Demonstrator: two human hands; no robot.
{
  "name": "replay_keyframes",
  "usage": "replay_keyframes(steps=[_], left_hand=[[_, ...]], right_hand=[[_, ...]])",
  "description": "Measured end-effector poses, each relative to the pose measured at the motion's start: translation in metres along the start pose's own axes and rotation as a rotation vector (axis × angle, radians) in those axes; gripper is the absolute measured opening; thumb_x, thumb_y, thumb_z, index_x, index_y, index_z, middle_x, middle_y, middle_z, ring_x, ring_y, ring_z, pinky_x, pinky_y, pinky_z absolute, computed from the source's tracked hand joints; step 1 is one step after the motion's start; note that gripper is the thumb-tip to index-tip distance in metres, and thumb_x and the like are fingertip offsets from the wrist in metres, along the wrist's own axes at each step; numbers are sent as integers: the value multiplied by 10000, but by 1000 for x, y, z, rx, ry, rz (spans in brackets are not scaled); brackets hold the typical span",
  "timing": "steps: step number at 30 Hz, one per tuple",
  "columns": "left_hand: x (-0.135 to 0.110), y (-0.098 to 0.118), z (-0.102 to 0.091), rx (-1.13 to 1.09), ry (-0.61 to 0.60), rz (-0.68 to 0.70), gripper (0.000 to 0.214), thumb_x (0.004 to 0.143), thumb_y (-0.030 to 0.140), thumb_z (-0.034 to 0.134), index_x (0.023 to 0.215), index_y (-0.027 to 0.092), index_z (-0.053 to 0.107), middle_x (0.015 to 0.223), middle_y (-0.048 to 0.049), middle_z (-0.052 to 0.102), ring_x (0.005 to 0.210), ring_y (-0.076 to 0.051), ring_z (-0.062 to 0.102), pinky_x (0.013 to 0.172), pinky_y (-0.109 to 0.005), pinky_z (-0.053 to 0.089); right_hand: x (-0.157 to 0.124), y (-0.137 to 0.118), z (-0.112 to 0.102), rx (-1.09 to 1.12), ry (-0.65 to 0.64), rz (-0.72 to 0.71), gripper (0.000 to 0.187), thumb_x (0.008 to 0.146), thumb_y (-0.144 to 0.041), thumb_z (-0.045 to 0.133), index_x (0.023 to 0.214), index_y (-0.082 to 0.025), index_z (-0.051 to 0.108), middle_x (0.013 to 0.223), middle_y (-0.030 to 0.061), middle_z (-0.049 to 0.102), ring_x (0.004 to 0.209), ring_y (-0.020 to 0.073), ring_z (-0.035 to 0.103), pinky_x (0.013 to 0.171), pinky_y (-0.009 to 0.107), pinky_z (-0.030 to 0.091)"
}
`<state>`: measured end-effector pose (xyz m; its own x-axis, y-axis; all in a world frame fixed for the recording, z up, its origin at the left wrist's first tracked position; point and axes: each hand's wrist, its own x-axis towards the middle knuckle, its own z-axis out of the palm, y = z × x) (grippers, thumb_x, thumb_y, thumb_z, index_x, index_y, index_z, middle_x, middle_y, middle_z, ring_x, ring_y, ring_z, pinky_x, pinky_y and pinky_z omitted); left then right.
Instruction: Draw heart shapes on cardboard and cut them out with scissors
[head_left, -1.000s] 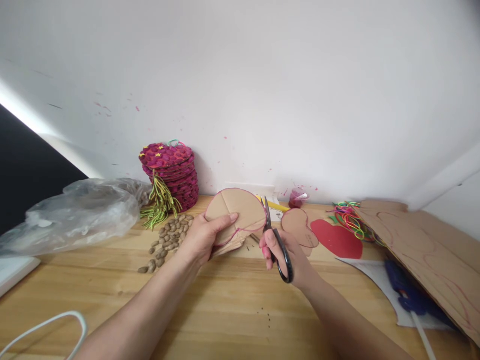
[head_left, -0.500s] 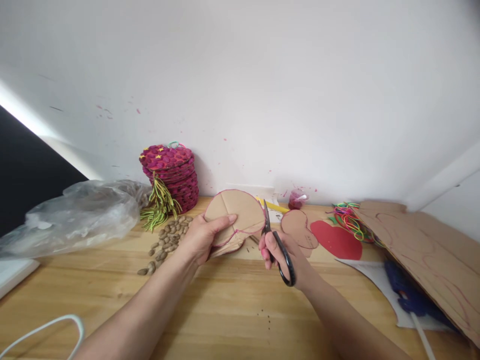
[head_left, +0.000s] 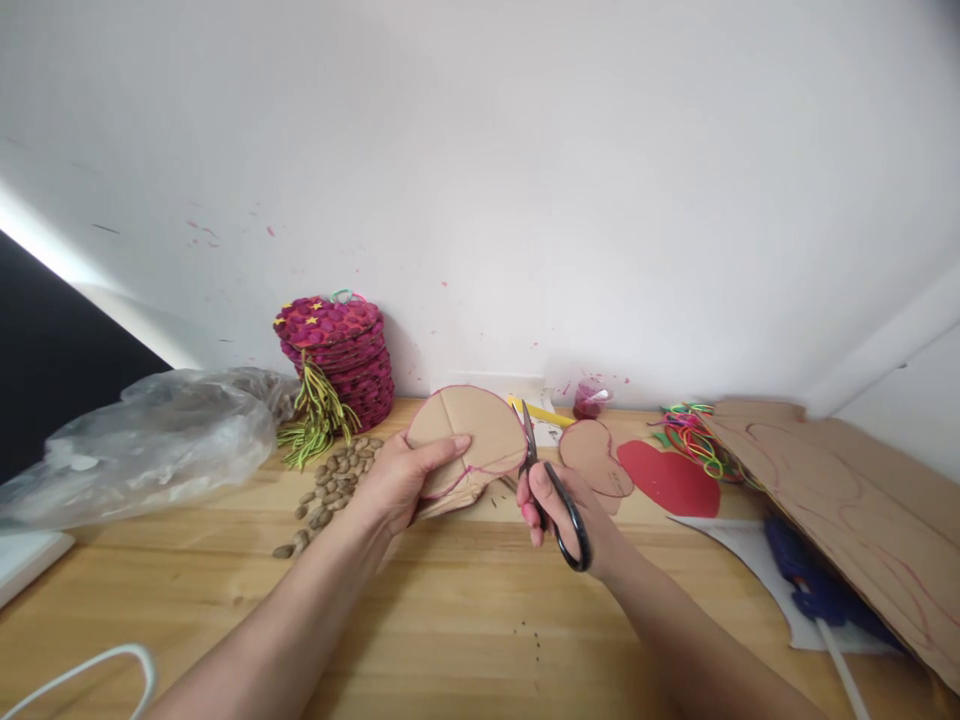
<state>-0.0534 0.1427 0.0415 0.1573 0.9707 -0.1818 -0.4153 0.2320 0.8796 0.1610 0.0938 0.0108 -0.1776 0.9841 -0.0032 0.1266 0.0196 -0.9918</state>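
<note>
A rounded cardboard piece (head_left: 480,425), edged with a purple-red line, is pinched in my left hand (head_left: 412,470), thumb on top and fingers underneath. A creased flap hangs at its lower edge. My right hand (head_left: 559,505) grips black-handled scissors (head_left: 529,440) with fingers through the loops. The blades point up along the cardboard's right edge and stand slightly apart at the tips. Just right of the scissors lies a peanut-shaped cardboard cutout (head_left: 592,455) with a purple outline. Next to it rests a red cutout (head_left: 671,478).
Brown shells or nuts (head_left: 334,480) lie left, before a purple-red box (head_left: 337,350) with a yellow-green tassel (head_left: 319,410). A plastic bag (head_left: 157,440) is farther left. At right are coloured cords (head_left: 694,440), a large cardboard sheet (head_left: 847,510) and a blue glue gun (head_left: 814,580). A small cup (head_left: 591,400) stands behind.
The view has shifted slightly, moving the background a little left and partly down. Both hands keep their holds on the cardboard and scissors, with hardly any movement.
</note>
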Motion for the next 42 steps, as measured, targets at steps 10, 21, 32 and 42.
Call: replay_keyframes(steps=[10, 21, 32, 42], left_hand=[[2, 1, 1, -22, 33, 12, 475, 569, 195, 982, 995, 101, 794, 909, -109, 832, 697, -204, 764, 688, -290, 641], [5, 19, -9, 23, 22, 23, 449, 538, 190, 984, 939, 95, 804, 857, -98, 825, 665, -195, 754, 671, -276, 641], [12, 32, -19, -48, 88, 68, 390, 519, 150, 969, 868, 95, 805, 833, -99, 820, 661, -204, 759, 633, -279, 653], [10, 31, -28, 93, -171, -115, 459, 498, 143, 979, 921, 86, 808, 875, -110, 819, 714, -210, 762, 696, -296, 653]], right_hand=[[-1, -4, 1, -43, 5, 7, 673, 887, -850, 510, 765, -191, 572, 636, -15, 557, 483, 112, 565, 470, 242, 401], [1, -7, 1, -22, 61, 169, 751, 706, -943, 611, 683, -197, 533, 491, -55, 489, 320, 80, 460, 328, 210, 358], [-2, -5, -9, -110, -379, 95, 651, 893, -832, 532, 826, -185, 564, 746, 3, 538, 599, 121, 540, 561, 265, 457], [-3, -37, -16, -410, -551, 134, 580, 916, -774, 564, 848, -198, 573, 797, 11, 549, 706, 163, 517, 660, 319, 497]])
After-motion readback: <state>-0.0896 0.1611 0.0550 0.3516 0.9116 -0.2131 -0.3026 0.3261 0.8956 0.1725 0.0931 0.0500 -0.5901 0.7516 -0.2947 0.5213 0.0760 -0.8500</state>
